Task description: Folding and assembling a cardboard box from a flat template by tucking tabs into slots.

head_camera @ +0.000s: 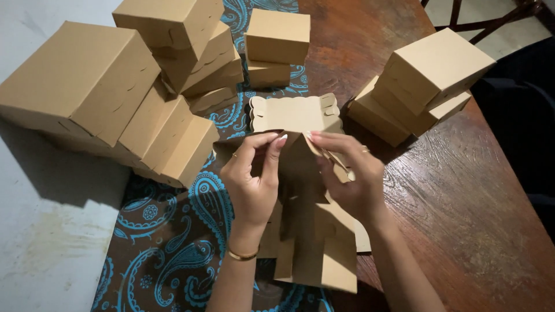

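Note:
A flat brown cardboard box blank (300,173) lies half-folded in front of me, its scalloped flap (293,114) standing up at the far end. My left hand (252,179) pinches the left edge of the blank near that flap. On the right side, my right hand (350,173) grips a folded side tab. A gold bangle sits on my left wrist. The near end of the blank (324,260) hangs toward me over the table.
Folded brown boxes are piled at the left (81,81), stacked at the far centre (277,37) and at the right (430,72). A dark cloth with blue paisley pattern (167,231) covers part of the wooden table (462,202). A pale floor (52,231) lies left.

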